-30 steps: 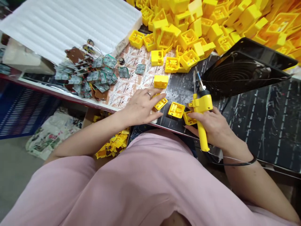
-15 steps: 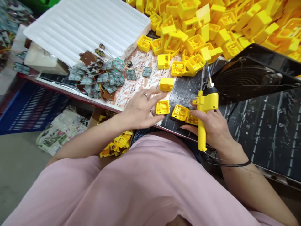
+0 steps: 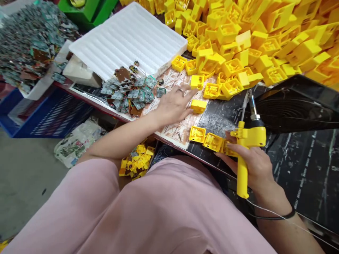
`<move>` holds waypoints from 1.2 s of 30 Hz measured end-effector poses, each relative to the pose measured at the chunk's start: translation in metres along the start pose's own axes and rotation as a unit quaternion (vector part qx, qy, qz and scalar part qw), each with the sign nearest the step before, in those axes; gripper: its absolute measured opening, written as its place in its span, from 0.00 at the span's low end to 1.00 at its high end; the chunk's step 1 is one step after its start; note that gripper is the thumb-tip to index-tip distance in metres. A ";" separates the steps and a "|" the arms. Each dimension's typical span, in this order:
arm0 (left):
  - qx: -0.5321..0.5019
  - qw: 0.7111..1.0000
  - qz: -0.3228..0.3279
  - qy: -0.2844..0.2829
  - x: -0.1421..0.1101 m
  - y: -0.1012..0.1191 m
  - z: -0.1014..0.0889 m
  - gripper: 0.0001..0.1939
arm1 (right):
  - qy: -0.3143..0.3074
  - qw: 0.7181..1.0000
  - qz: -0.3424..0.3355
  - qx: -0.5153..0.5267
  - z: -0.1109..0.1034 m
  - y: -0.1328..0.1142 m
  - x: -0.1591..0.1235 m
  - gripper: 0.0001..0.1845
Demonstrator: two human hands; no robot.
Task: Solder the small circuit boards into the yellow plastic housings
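My right hand (image 3: 250, 162) grips the handle of a yellow soldering gun (image 3: 245, 148), tip pointing away from me, and its fingers rest on a small yellow plastic housing (image 3: 230, 150). Two more yellow housings (image 3: 205, 138) lie in a row just left of it near the table's front edge. My left hand (image 3: 176, 104) lies flat on the table with fingers stretched toward a closed yellow box (image 3: 198, 105) and another yellow housing (image 3: 197, 82). It holds nothing. A small heap of green circuit boards (image 3: 131, 93) sits left of that hand.
A huge pile of yellow housings (image 3: 254, 31) fills the back of the table. A white foam sheet (image 3: 129, 38) lies at the back left, a black fan (image 3: 293, 106) at the right. A blue crate (image 3: 45, 114) and more boards (image 3: 29, 38) are on the left.
My left hand let go of the housing near the front edge and reached forward and left toward the closed yellow box. The right hand kept hold of the soldering gun. My view swung left.
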State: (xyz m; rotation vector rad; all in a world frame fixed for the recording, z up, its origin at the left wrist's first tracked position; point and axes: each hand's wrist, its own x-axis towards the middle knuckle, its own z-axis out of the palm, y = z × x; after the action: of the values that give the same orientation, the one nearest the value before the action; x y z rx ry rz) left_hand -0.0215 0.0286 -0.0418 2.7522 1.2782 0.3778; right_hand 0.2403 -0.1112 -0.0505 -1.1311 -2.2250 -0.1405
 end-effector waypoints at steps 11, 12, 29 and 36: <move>-0.015 0.999 0.020 -0.040 0.050 -0.030 -0.011 0.21 | 0.031 0.999 0.028 0.000 -0.002 0.001 -0.004 0.27; 0.008 0.998 0.008 -0.058 0.050 -0.047 -0.011 0.19 | 0.032 0.999 0.031 0.002 -0.002 0.001 -0.004 0.28; -0.109 0.948 0.276 -0.114 -0.041 -0.041 -0.025 0.20 | -0.045 0.996 0.046 0.063 0.030 -0.021 0.037 0.22; -0.078 0.993 0.092 0.002 -0.071 -0.027 -0.035 0.14 | -0.061 0.996 0.027 0.065 0.037 -0.024 0.040 0.21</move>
State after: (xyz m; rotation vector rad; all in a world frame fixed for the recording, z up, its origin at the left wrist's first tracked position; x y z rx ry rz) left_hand -0.0946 -0.0083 -0.0258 2.7428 0.9545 0.4744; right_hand 0.1864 -0.0852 -0.0524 -1.1534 -2.2708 0.0981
